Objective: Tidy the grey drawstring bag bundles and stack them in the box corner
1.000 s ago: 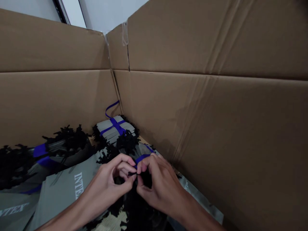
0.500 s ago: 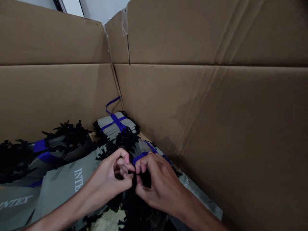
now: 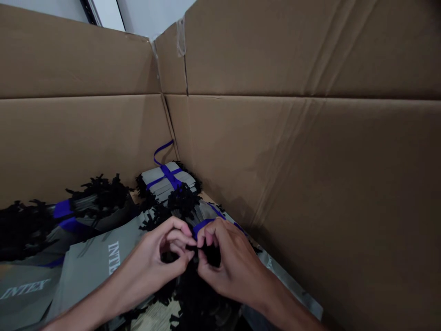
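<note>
Well, we find both hands low in the view, near 6 o'clock, closed over a bundle of black shredded fringe (image 3: 206, 285). The left hand (image 3: 151, 257) reaches in from 7 o'clock with its fingers curled, and its fingertips (image 3: 184, 241) pinch black strands. The right hand (image 3: 227, 264) reaches in from 5 o'clock, its thumb and fingers pinching the fringe just beside them, so the two hands nearly meet. A blue ribbon (image 3: 203, 225) runs across the bundle, touching the right hand's fingers at about 12 o'clock from them. Beneath and left of the hands, at 8 to 9 o'clock, lie grey bags; one shows the letters "INTE" (image 3: 99, 262), and another further left reads "INTEX" (image 3: 24, 289). More black tufts (image 3: 101, 193) with a blue band (image 3: 64, 209) lie at 10 o'clock. At 12 o'clock, a stack of grey bags (image 3: 165, 179) tied crosswise with a blue strap sits in the corner of a cardboard box, whose brown walls (image 3: 310, 184) rise from 9 o'clock round to 4 o'clock, with tape (image 3: 180, 39) on the corner seam.
</note>
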A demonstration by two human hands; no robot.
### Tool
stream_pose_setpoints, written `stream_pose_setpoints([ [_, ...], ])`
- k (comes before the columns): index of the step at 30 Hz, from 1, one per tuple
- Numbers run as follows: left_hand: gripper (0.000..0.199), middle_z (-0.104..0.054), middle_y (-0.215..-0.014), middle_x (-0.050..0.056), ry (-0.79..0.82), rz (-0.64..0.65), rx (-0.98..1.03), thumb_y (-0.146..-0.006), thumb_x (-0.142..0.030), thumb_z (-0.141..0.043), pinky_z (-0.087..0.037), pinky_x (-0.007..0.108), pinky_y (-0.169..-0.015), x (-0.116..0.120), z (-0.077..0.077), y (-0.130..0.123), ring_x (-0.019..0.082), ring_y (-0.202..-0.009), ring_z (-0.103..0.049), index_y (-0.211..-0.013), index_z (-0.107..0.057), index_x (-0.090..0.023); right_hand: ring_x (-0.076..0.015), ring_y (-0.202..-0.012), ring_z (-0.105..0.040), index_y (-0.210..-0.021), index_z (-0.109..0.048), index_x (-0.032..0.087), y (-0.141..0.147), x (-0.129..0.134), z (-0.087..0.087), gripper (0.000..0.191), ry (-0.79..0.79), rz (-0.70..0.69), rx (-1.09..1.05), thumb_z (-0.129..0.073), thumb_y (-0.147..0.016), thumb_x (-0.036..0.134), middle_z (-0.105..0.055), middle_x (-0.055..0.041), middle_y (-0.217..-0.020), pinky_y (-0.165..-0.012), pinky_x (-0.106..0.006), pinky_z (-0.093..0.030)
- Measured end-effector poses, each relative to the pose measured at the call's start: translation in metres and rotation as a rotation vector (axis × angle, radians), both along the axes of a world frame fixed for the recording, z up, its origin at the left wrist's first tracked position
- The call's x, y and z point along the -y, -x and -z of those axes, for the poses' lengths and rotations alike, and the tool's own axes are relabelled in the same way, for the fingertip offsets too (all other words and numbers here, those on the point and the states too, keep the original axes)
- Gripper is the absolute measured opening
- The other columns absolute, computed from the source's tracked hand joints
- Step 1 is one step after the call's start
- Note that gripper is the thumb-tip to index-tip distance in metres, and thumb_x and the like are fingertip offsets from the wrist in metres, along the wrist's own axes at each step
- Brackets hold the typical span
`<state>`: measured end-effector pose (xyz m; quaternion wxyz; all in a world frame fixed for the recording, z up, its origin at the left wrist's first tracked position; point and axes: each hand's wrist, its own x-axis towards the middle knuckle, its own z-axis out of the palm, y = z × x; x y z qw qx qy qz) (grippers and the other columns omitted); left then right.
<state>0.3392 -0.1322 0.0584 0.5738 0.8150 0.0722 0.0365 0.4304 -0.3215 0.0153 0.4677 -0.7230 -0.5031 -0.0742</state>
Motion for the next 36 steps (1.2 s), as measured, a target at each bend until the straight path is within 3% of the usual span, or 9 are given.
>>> stream_pose_setpoints([
  [5,0.017,-0.082,-0.098,-0.003,-0.344,0.077,0.205,-0.097,-0.022,-0.07,-0.06,0.021,-0.079,-0.005,0.006,0.01,0.015,-0.085,-0.079,-0.111,-0.074,-0.029,-0.0212,-0.101,-0.062,-0.108,-0.047,0.027,0.0,0.006,-0.004,0.028,0.07,-0.032,-0.049,-0.062,-0.09,0.01,-0.064,0.0004,-0.104,-0.089,-0.035,-0.047],
  [10,0.018,-0.08,-0.095,-0.003,-0.574,0.136,0.347,-0.095,-0.015,-0.068,-0.058,0.022,-0.076,-0.005,0.005,0.016,0.015,-0.082,-0.077,-0.107,-0.072,-0.028,-0.0215,-0.105,-0.063,-0.112,-0.053,0.026,0.0,0.008,-0.011,0.033,0.122,-0.068,-0.115,-0.067,-0.088,0.008,-0.066,-0.0008,-0.11,-0.094,-0.035,-0.048],
  [13,0.021,-0.078,-0.098,-0.002,-0.61,0.181,0.357,-0.091,-0.009,-0.066,-0.057,0.024,-0.078,-0.004,0.005,0.015,0.016,-0.086,-0.075,-0.102,-0.069,-0.027,-0.0218,-0.111,-0.064,-0.112,-0.058,0.025,-0.001,0.007,-0.012,0.03,0.123,-0.099,-0.095,-0.066,-0.09,0.006,-0.069,-0.001,-0.113,-0.1,-0.036,-0.048],
  [18,0.026,-0.073,-0.095,-0.002,-0.639,0.202,0.337,-0.085,-0.005,-0.063,-0.053,0.023,-0.073,-0.003,0.006,0.014,0.014,-0.08,-0.07,-0.1,-0.066,-0.026,-0.0221,-0.109,-0.064,-0.109,-0.063,0.023,-0.001,0.005,-0.012,0.028,0.145,-0.113,-0.074,-0.069,-0.088,0.005,-0.069,-0.0017,-0.11,-0.097,-0.035,-0.05],
  [24,0.023,-0.075,-0.097,-0.002,-0.673,0.192,0.385,-0.09,-0.007,-0.063,-0.055,0.02,-0.076,-0.006,0.005,0.017,0.014,-0.084,-0.074,-0.102,-0.068,-0.026,-0.021,-0.107,-0.064,-0.106,-0.069,0.022,-0.001,0.005,-0.014,0.02,0.179,-0.138,-0.08,-0.075,-0.091,0.009,-0.067,-0.0015,-0.107,-0.094,-0.033,-0.051],
  [36,0.02,-0.079,-0.097,-0.001,-0.701,0.154,0.378,-0.094,-0.01,-0.066,-0.057,0.021,-0.075,-0.012,0.004,0.021,0.015,-0.082,-0.076,-0.103,-0.071,-0.027,-0.0186,-0.097,-0.066,-0.095,-0.074,0.022,-0.009,0.001,-0.009,0.012,0.078,-0.167,-0.111,-0.075,-0.093,0.01,-0.07,-0.0005,-0.1,-0.084,-0.031,-0.049],
])
